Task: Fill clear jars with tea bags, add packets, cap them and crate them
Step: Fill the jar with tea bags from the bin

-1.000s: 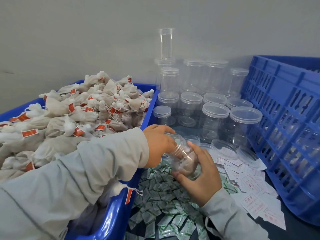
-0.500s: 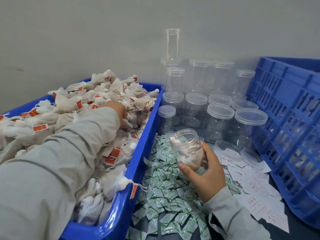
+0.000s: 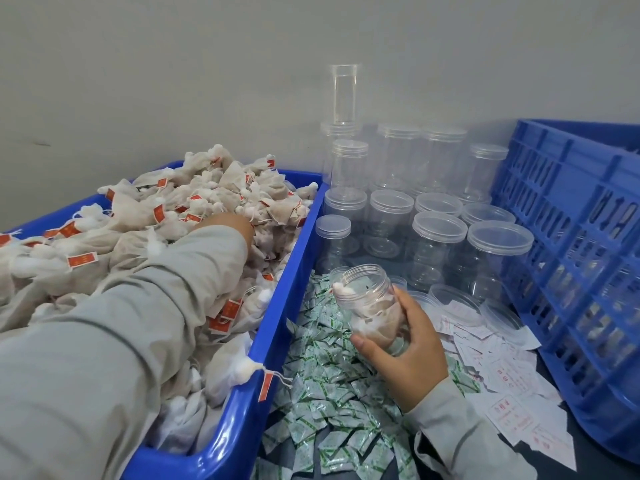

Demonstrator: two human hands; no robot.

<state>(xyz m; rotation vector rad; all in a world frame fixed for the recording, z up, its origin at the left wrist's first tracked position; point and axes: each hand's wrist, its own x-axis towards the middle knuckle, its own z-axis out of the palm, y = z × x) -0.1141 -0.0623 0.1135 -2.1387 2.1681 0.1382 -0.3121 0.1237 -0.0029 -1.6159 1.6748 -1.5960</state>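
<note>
Since a second ago the left hand has left the open jar and plunged into the tea bags; its grip is hidden. The right hand clasps that jar, tilted, holding a few bags, just right of the blue bin.

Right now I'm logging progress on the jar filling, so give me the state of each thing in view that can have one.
Held jar: uncapped, tilted, partly filled with tea bags.
Right hand: grips the held jar.
Left hand: reaching into the tea bags, fingers hidden.
Blue bin: heaped with tea bags.
Stacked jars: capped, empty.
Loose lids: lying open side up.
Blue crate: contents unclear.
</note>
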